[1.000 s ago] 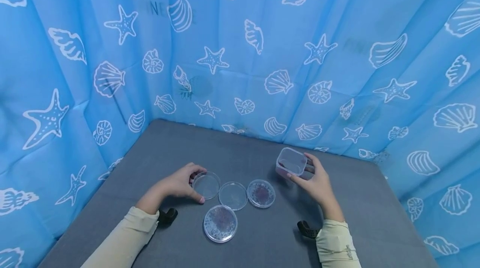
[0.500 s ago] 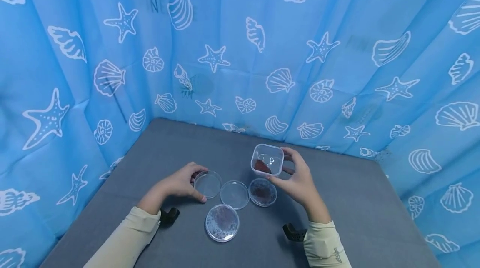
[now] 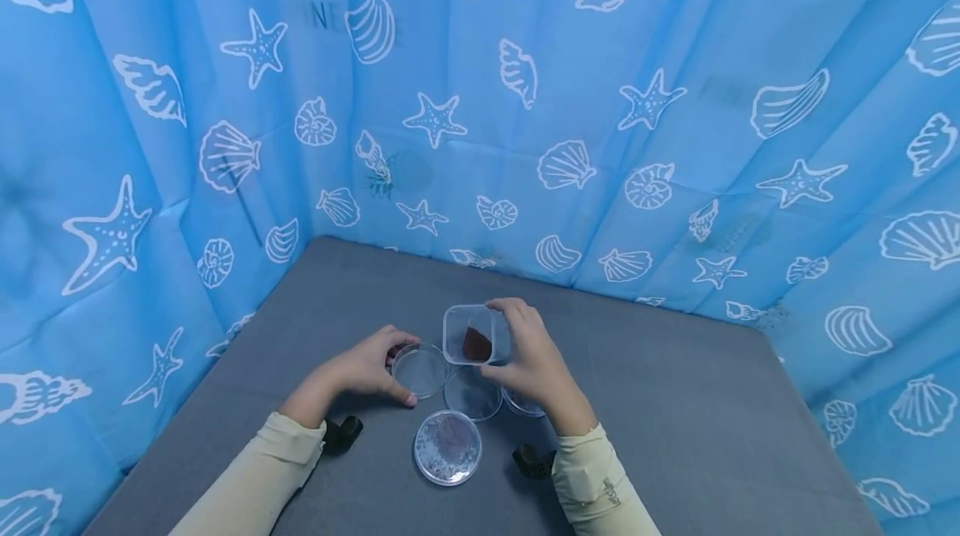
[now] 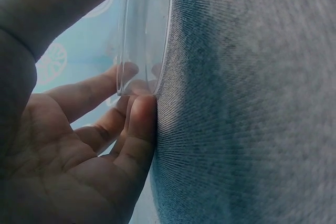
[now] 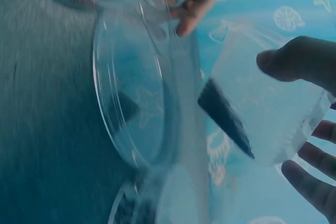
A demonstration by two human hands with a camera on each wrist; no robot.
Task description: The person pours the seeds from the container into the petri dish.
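My left hand (image 3: pixel 363 369) holds a transparent petri dish (image 3: pixel 420 373) by its rim, thumb on one side and fingers on the other. Low over the cloth, the dish shows edge-on in the left wrist view. My right hand (image 3: pixel 534 361) grips a square see-through plastic box (image 3: pixel 455 334) from its right side. Dark reddish-brown granules (image 3: pixel 477 346) are heaped toward one side of this tilted box, which is above the dishes. Just below the box lies another transparent dish (image 3: pixel 472 398). A third dish (image 3: pixel 522 407), with dark material inside, is mostly hidden by the right hand.
Nearest the body sits a petri dish (image 3: pixel 447 448) with reddish-brown granules and specks. All stand on a grey cloth-covered table (image 3: pixel 675 403). A blue curtain (image 3: pixel 465 169) with white shells and starfish borders the table's back and sides. Dark straps sit at both wrists.
My right hand has carried the box leftward, from right of the dishes to above the middle dish, and tilted it so the granules show. The left hand keeps its place on its dish.
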